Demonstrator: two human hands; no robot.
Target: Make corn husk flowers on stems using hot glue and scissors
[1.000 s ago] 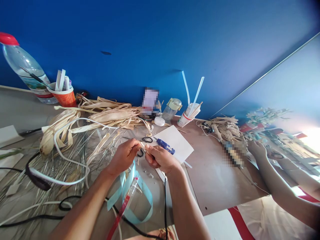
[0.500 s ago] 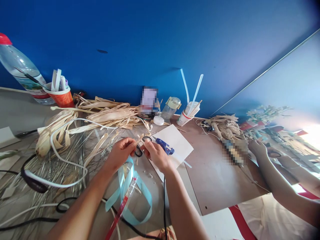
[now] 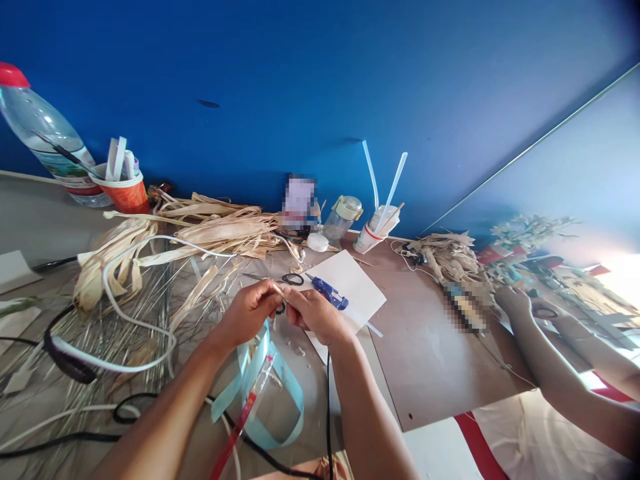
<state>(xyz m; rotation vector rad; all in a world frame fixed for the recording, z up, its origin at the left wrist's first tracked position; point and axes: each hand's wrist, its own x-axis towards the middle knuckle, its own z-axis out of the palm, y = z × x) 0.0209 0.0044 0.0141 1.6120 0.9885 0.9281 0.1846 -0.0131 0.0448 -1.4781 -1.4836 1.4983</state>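
My left hand (image 3: 253, 311) and my right hand (image 3: 316, 313) meet over the desk, fingers pinched together on a small pale husk piece (image 3: 277, 289) that is mostly hidden by the fingertips. Just behind them lie black-handled scissors (image 3: 293, 279), partly covered by the hands. A blue glue gun (image 3: 329, 293) rests on a white sheet (image 3: 365, 287) to the right of my right hand. Below the hands is a loop of light blue ribbon (image 3: 293, 393), with a red and clear wrapper strip (image 3: 245, 413) across it.
Dry corn husks (image 3: 230, 230), thin wires (image 3: 145, 327) and a white cable (image 3: 113, 300) cover the left side. Along the blue wall stand a bottle (image 3: 55, 133), an orange cup (image 3: 125, 195), a jar (image 3: 343, 220) and a paper cup (image 3: 370, 239). Another person's arms (image 3: 545, 360) are at the right.
My hands have come closer together, fingertips now touching, and the husk piece between them shows less. The other person's hand at the right has shifted slightly.
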